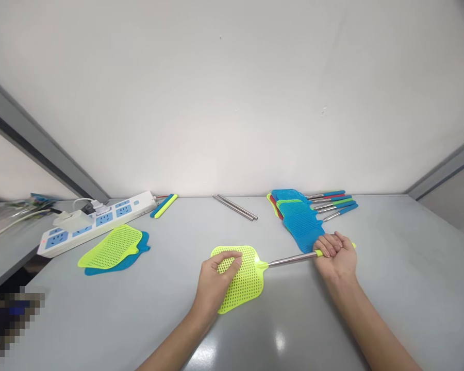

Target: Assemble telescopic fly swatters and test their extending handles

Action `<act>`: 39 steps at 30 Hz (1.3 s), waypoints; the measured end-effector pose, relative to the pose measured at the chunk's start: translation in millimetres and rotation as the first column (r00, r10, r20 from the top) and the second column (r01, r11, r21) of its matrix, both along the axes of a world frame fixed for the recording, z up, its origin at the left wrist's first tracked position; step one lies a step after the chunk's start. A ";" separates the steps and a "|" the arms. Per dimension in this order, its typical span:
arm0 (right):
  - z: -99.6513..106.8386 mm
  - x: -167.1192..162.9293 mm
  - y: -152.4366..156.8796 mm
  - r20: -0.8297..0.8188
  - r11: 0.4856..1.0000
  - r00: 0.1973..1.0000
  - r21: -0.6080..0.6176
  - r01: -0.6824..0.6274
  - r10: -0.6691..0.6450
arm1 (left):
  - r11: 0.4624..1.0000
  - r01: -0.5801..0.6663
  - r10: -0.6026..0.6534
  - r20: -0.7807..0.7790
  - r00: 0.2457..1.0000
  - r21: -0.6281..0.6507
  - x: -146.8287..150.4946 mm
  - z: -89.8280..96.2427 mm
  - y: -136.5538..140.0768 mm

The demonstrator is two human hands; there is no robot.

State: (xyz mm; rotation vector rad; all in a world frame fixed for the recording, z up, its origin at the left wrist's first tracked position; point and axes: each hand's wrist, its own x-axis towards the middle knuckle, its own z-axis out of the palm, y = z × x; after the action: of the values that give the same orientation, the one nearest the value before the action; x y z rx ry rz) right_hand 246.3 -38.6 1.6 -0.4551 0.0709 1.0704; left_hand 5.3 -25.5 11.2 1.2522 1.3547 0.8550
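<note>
A yellow-green fly swatter (247,283) lies slanted in front of me, with a perforated paddle and a silver metal rod. My right hand (336,255) is wrapped round its yellow-green handle, whose end sticks out past the fist. Over the left part of the paddle is my left hand (218,278), thumb and forefinger brought together at its face; the other fingers are hidden. Just behind my right hand rests a pile of fly swatters (299,219), mostly blue, with red and green ones among them, their handles pointing right.
Two loose metal rods (235,207) lie by the back wall. Farther left are a blue and a yellow-green handle (165,206), beside a white power strip (108,221) with plugs and cables. Two loose paddles, yellow-green (114,247) over blue (119,267), lie in front of the strip.
</note>
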 end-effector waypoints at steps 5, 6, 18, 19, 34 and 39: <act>-3.0 -8.1 0.0 -0.003 1.000 1.000 -0.006 -0.012 0.012 | 0.998 0.009 -0.007 0.048 0.999 -0.059 1.2 0.7 0.7; -3.6 -9.7 -0.1 -0.008 1.000 1.000 -0.012 -0.015 0.015 | 0.998 0.015 -0.011 0.060 0.998 -0.066 1.3 -0.6 0.8; -8.7 -15.2 -2.1 -0.016 0.999 0.999 -0.037 -0.035 0.035 | 0.994 -0.008 0.022 0.135 0.991 -0.107 2.0 -7.3 -2.7; -8.9 -16.3 -2.3 -0.020 0.999 0.999 -0.038 -0.036 0.035 | 0.993 -0.004 0.019 0.133 0.991 -0.114 1.6 -7.4 -2.7; -3.8 -30.1 -7.6 -0.022 0.998 0.999 -0.058 -0.038 0.037 | 0.999 -0.006 0.011 0.098 0.995 -0.052 3.0 -5.1 -4.7; -3.0 -32.9 -7.4 -0.016 0.998 1.000 -0.058 -0.027 0.026 | 0.998 0.004 0.001 0.082 0.997 -0.061 3.8 -3.7 -5.5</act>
State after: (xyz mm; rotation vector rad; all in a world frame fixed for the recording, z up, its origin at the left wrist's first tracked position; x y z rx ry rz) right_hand 213.4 -46.0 -1.4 -0.5018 0.1096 1.1000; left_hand 9.1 -31.0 7.5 1.1591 1.3048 0.8490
